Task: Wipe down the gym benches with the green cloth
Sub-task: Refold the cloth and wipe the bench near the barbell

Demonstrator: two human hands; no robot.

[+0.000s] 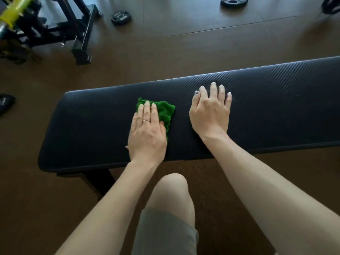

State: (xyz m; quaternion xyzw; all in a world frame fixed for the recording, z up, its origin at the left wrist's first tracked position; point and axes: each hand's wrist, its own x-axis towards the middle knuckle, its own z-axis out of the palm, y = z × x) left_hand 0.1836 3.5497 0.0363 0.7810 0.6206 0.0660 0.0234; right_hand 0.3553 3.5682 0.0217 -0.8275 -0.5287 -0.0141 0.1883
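Note:
A black padded gym bench point(95, 115) runs across the view from lower left to upper right. A crumpled green cloth point(164, 112) lies on its top near the middle. My left hand point(147, 131) presses flat on the cloth with straight fingers, covering its left part. My right hand point(210, 111) rests flat on the bare pad just right of the cloth, fingers spread and straight, holding nothing.
A black equipment frame point(81, 34) with a yellow bar point(14, 8) stands at the back left. Two weight plates point(121, 17) point(234, 1) lie on the brown floor behind the bench. A dark object point(5, 103) sits at the left edge. My knee point(171, 192) is below the bench.

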